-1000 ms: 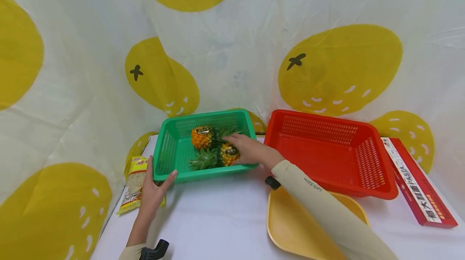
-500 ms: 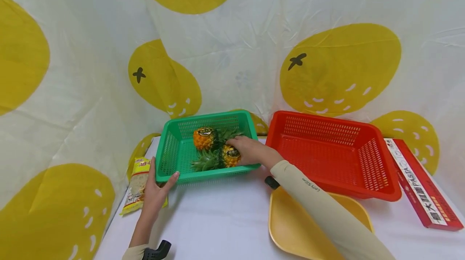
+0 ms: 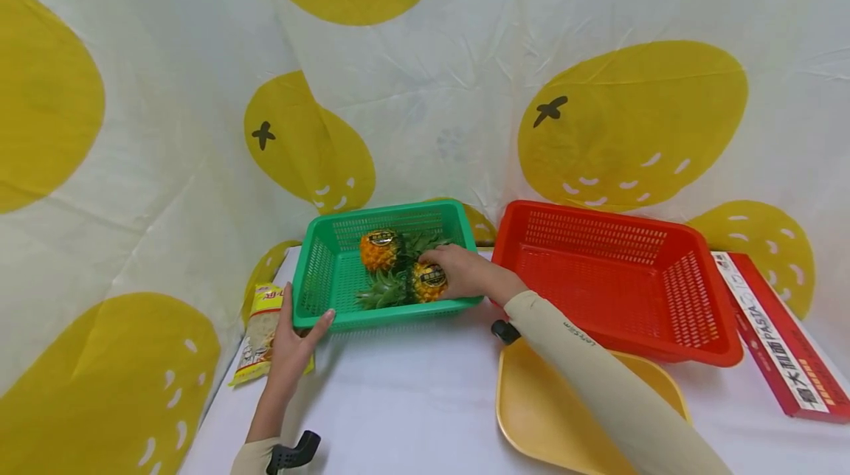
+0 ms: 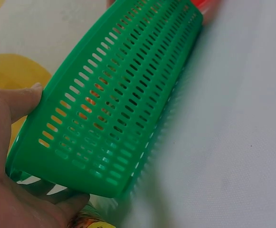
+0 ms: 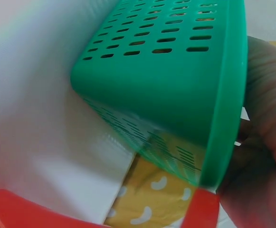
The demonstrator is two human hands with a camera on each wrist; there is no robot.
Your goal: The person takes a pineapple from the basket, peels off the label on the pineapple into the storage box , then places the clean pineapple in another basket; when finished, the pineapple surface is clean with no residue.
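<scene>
Green plastic, slotted all over, makes up the green basket [image 3: 319, 283] at the centre of the head view, standing on the white table [image 3: 405, 401]. Just right of it sits an empty red basket [image 3: 720, 346], with a red pasta box [image 3: 783, 346] at the far right edge and a yellow tray [image 3: 531, 416] in the lower middle, partly covered by the beige sleeve [image 3: 598, 386]. A yellow snack packet [image 3: 259, 335] lies at the green basket's left, half hidden by the left hand [image 3: 292, 346]. A white cloth with big yellow shapes [image 3: 631, 121] fills the background.

Two small pineapples lie inside the green basket. The rear pineapple [image 3: 378, 250] is orange-yellow with a dark label. The front pineapple [image 3: 427, 283], near the basket's front wall, has a similar label and green leaves pointing left. The right hand [image 3: 458, 272] reaches over the basket's right rim, fingers curled round the front pineapple. The left hand grips the basket's front left corner, thumb against the wall.
</scene>
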